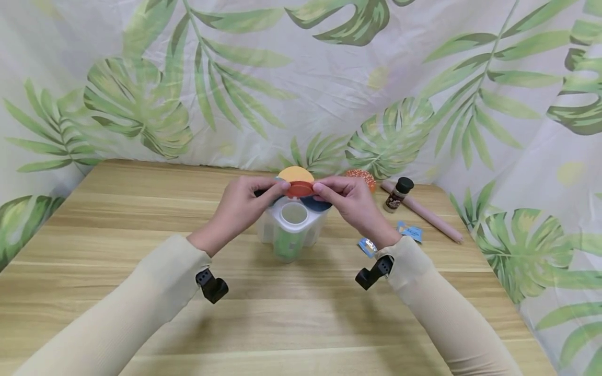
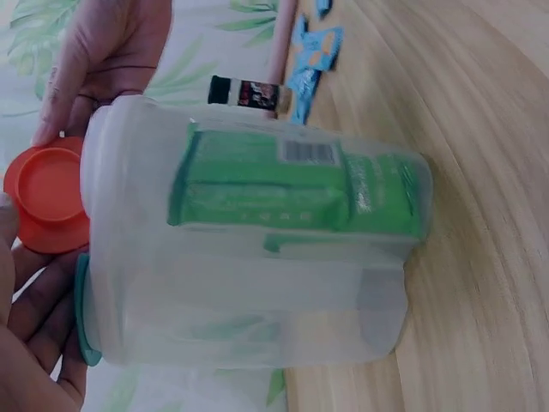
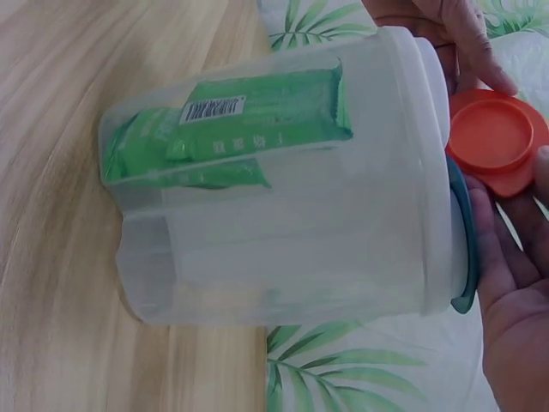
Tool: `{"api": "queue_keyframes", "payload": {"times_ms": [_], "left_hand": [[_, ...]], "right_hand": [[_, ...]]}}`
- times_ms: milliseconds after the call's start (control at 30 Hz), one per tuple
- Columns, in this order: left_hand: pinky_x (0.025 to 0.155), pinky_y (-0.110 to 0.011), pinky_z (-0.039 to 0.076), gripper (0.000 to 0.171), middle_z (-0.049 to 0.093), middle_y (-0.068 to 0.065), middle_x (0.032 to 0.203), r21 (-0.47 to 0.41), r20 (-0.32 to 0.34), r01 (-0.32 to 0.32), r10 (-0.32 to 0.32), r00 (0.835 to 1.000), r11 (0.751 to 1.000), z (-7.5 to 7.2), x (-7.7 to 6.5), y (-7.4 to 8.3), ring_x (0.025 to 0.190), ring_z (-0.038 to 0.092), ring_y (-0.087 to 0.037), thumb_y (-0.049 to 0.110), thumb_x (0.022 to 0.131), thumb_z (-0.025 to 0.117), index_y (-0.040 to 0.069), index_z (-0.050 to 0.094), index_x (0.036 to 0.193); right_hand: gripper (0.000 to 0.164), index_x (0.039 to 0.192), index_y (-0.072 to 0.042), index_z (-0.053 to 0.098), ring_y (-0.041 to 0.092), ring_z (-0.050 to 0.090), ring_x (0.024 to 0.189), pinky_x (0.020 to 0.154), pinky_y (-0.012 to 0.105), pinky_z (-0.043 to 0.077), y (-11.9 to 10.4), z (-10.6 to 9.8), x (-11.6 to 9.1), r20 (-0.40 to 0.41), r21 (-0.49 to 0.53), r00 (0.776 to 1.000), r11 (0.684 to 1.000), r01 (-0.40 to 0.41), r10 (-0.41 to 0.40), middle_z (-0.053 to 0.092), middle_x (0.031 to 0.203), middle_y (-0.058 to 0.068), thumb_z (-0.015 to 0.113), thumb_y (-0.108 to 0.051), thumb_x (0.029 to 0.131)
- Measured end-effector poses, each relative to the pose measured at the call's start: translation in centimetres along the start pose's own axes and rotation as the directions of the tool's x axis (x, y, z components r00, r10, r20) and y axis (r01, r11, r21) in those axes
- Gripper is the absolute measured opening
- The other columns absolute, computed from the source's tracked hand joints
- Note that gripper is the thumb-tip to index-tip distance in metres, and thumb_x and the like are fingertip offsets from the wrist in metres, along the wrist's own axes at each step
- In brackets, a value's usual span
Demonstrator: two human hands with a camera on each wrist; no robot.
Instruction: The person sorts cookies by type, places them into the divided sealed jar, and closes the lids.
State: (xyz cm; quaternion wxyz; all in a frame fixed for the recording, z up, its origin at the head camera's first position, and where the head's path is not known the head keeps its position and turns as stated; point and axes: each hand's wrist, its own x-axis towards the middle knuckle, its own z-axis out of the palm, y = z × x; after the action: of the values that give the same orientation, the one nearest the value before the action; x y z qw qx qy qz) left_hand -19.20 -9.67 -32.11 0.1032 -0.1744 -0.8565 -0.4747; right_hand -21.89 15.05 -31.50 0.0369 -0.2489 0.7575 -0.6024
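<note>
A translucent plastic container (image 1: 289, 244) stands on the table with green packets (image 2: 257, 184) inside its front section. Its round white-rimmed opening (image 1: 293, 214) faces up, uncovered. Just behind that, the red lid (image 1: 300, 189) is tilted up. My left hand (image 1: 237, 209) pinches the lid's left edge between thumb and fingers, while my right hand (image 1: 355, 203) pinches the right edge. A dark blue lid (image 1: 317, 203) covers the right part of the container's top, and a teal lid (image 3: 465, 245) shows at its side in the right wrist view.
Behind the container shows a round yellow lid (image 1: 296, 173). To the right are an orange speckled round thing (image 1: 361, 178), a black-capped small bottle (image 1: 398, 194), a long pinkish cylinder (image 1: 432, 218) and small blue packets (image 1: 412, 233). A leaf-patterned cloth (image 1: 235, 94) hangs beyond the wooden table (image 1: 291, 324).
</note>
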Motion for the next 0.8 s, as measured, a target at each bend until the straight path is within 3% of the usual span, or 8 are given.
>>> {"api": "queue_keyframes", "payload": {"times_ms": [133, 233, 333, 467, 600, 800], "left_hand": [[0.074, -0.023, 0.051, 0.025, 0.082, -0.002, 0.103, 0.016, 0.003, 0.003, -0.003, 1.0, 1.0, -0.1, 0.0, -0.2, 0.089, 0.069, -0.015, 0.036, 0.103, 0.069, 0.017, 0.085, 0.107], [0.075, -0.021, 0.051, 0.024, 0.082, -0.004, 0.105, 0.012, 0.037, 0.008, -0.008, 0.999, 1.0, -0.4, 0.0, -0.4, 0.09, 0.069, -0.015, 0.034, 0.102, 0.07, 0.016, 0.084, 0.109], [0.072, -0.023, 0.051, 0.023, 0.082, -0.005, 0.107, 0.003, 0.089, 0.001, -0.002, 0.996, 1.0, -0.7, -0.1, -0.6, 0.089, 0.067, -0.017, 0.033, 0.101, 0.072, 0.016, 0.084, 0.112], [0.089, -0.032, 0.059, 0.023, 0.08, -0.005, 0.119, -0.024, 0.164, -0.041, 0.045, 0.985, 0.999, -1.2, -0.3, -0.9, 0.111, 0.073, -0.02, 0.027, 0.098, 0.076, 0.017, 0.082, 0.118], [0.114, -0.044, 0.053, 0.029, 0.077, -0.004, 0.126, -0.052, 0.215, -0.1, 0.109, 0.971, 0.994, -1.5, -0.5, -1.3, 0.134, 0.066, -0.024, 0.022, 0.094, 0.08, 0.016, 0.08, 0.123], [0.118, -0.045, 0.049, 0.035, 0.076, -0.006, 0.128, -0.006, 0.224, -0.204, 0.2, 0.954, 0.979, -1.7, -0.9, -1.7, 0.135, 0.065, -0.025, 0.017, 0.09, 0.083, 0.013, 0.079, 0.125]], "right_hand": [[0.023, 0.113, 0.006, 0.078, 0.005, 0.073, 0.094, 0.089, 0.023, 0.062, 0.1, -0.1, 0.0, 0.018, -0.059, 0.999, 0.998, 0.028, -0.027, 0.081, 0.109, 0.009, 0.067, -0.012, 0.103], [0.019, 0.111, 0.005, 0.079, 0.004, 0.072, 0.087, 0.081, 0.02, 0.06, 0.2, -0.3, -0.2, 0.045, -0.112, 0.997, 0.991, 0.072, -0.068, 0.079, 0.112, 0.019, 0.067, -0.008, 0.103], [0.017, 0.111, 0.002, 0.08, 0.004, 0.069, 0.085, 0.077, 0.019, 0.057, 0.2, -0.5, -0.5, 0.089, -0.141, 0.991, 0.984, 0.111, -0.099, 0.079, 0.114, 0.02, 0.068, -0.007, 0.102], [0.02, 0.117, -0.003, 0.08, 0.005, 0.073, 0.102, 0.085, 0.021, 0.061, 0.3, -0.7, -1.3, 0.17, -0.154, 0.975, 0.974, 0.169, -0.142, 0.078, 0.122, 0.016, 0.069, -0.006, 0.101], [0.024, 0.121, -0.004, 0.078, 0.015, 0.072, 0.121, 0.097, 0.027, 0.061, 0.5, -0.5, -1.9, 0.228, -0.187, 0.945, 0.942, 0.277, -0.233, 0.077, 0.125, 0.014, 0.071, -0.003, 0.098], [0.027, 0.12, -0.005, 0.079, 0.024, 0.071, 0.123, 0.106, 0.028, 0.057, 0.6, -0.3, -2.1, 0.283, -0.269, 0.9, 0.873, 0.407, -0.332, 0.078, 0.124, 0.013, 0.074, 0.002, 0.094]]}}
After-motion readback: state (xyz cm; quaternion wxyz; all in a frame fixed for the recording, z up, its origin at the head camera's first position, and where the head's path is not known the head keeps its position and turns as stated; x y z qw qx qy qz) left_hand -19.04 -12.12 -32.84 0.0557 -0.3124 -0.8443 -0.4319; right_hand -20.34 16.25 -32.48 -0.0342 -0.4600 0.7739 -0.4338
